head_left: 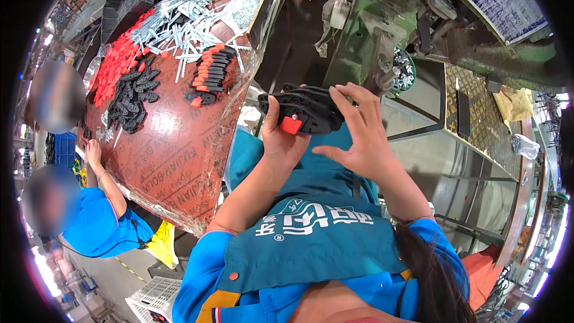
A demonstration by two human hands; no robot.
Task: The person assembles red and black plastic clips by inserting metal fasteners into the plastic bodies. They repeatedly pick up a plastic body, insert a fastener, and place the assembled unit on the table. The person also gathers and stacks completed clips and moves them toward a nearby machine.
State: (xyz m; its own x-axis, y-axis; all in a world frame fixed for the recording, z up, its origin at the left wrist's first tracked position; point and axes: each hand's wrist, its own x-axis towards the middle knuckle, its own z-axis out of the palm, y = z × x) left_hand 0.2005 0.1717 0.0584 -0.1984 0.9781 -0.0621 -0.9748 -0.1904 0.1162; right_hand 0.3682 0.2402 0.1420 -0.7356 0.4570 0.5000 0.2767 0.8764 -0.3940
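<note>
My left hand (286, 146) grips a stack of black plastic clamp-like parts (317, 107) in front of my teal apron. A red tab (291, 125) juts from the stack's near side, and a small metal pin shows just above it. My left thumb presses the stack's left end, while the other fingers are mostly hidden beneath. At the right end of the stack, my right hand (371, 140) has its fingers stretched out, with fingertips at the top edge of the parts. Its thumb is spread away below. Whether those fingertips press on the parts is hard to see.
On the reddish-brown table (173, 161) lie a row of black parts with orange-red tabs (212, 70), loose black parts (131, 100), red pieces (116, 66) and metal strips (179, 27). A green machine (353, 54) stands ahead, beside a bowl of metal pieces (402, 73). A co-worker (95, 221) is at left.
</note>
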